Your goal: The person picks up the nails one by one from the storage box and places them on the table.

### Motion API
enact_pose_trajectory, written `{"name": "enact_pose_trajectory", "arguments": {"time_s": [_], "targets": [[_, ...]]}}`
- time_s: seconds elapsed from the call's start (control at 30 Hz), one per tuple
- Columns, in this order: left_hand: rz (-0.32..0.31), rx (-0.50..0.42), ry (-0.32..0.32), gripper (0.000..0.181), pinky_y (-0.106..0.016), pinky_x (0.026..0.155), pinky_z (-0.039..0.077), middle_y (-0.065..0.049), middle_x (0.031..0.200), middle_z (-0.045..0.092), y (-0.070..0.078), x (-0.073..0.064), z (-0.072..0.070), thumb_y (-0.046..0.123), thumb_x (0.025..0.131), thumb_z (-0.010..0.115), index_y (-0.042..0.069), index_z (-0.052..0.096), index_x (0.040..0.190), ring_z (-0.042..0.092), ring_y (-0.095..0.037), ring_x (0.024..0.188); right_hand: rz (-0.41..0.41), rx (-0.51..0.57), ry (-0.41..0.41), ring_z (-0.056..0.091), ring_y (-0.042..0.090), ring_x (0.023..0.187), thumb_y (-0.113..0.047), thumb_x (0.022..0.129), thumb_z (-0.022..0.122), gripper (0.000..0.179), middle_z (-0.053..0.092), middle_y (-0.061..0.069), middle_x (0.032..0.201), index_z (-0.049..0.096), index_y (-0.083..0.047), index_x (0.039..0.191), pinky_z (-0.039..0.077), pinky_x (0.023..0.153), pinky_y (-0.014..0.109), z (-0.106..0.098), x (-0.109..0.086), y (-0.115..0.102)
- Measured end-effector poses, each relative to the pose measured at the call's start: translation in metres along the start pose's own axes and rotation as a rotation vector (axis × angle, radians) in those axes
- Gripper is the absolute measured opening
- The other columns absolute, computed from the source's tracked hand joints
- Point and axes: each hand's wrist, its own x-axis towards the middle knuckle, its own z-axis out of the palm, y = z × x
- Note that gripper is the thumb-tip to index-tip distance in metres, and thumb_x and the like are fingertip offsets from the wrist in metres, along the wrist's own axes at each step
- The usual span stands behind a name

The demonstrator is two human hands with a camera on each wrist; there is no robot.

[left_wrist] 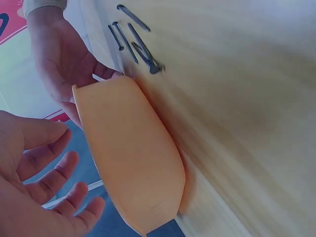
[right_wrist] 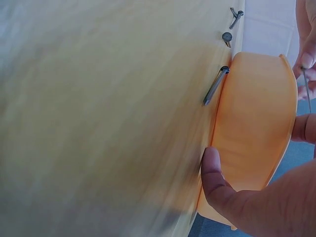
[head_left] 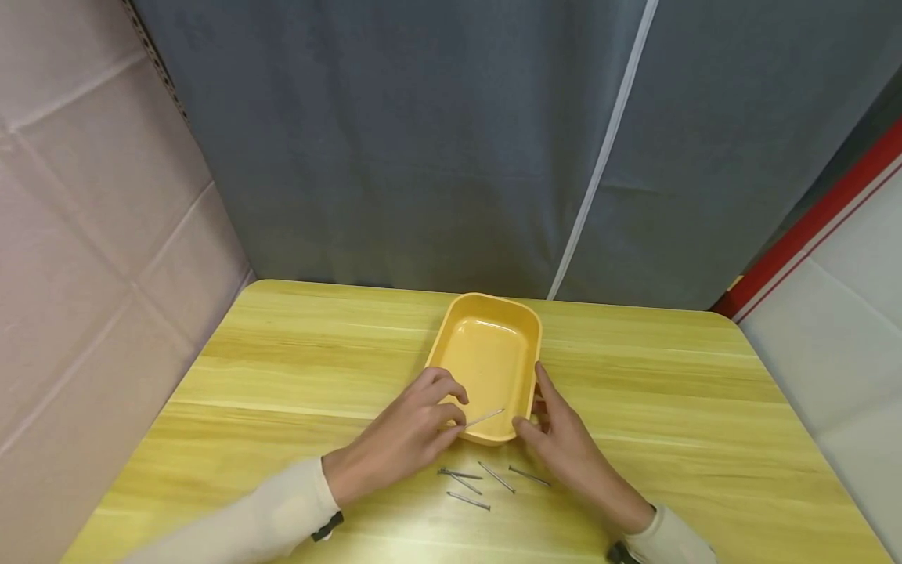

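A nail [head_left: 486, 417] is pinched between the thumb and index finger of my left hand [head_left: 416, 423], over the near end of a yellow plastic tray [head_left: 486, 360]. The same nail [right_wrist: 306, 91] shows at the right edge of the right wrist view; the left wrist view does not show it. My right hand [head_left: 564, 439] grips the tray's near right corner, its thumb at the rim and fingers against the outer side [right_wrist: 211, 160]. Between my hands, several loose grey nails [head_left: 496, 476] lie on the table just in front of the tray.
The wood-patterned table [head_left: 296, 352] carries the tray near its back edge. A dark grey curtain [head_left: 395, 157] hangs behind it. Pale panels [head_left: 84, 235] stand at the left, and a white panel with a red edge [head_left: 831, 227] at the right.
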Motion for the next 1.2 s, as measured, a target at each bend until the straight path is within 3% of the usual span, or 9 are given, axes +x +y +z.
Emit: {"name": "enact_pose_trajectory", "arguments": {"time_s": [0.3,0.67,1.2], "targets": [[0.077,-0.135,0.022,0.008,-0.021,0.103,0.053,0.0,0.117,0.07,0.009,-0.02,0.001,0.003,0.096,0.085,0.01,0.081,0.095,0.059,-0.016,0.119,-0.029,0.0,-0.003,0.066,0.031,0.128,-0.011,0.106,0.069,0.093,0.053,0.02,0.16,0.009,-0.003,0.176,0.058,0.096,0.032,0.0,-0.001,0.002],[0.124,-0.158,0.003,0.008,-0.012,0.105,0.048,0.006,0.116,0.069,0.017,-0.034,0.007,0.003,0.094,0.086,0.008,0.081,0.098,0.059,-0.012,0.118,-0.029,-0.031,0.001,0.066,0.029,0.126,-0.014,0.106,0.07,0.093,0.054,0.02,0.159,0.01,-0.003,0.176,0.058,0.096,0.032,-0.001,-0.001,0.002],[0.163,-0.003,-0.068,0.004,-0.018,0.106,0.048,0.007,0.113,0.072,0.021,-0.044,0.027,0.011,0.097,0.083,0.015,0.084,0.098,0.058,-0.009,0.114,-0.006,-0.038,0.008,0.066,0.029,0.128,-0.015,0.105,0.07,0.093,0.053,0.019,0.161,0.011,-0.005,0.176,0.057,0.101,0.036,0.0,-0.001,0.0]]}}
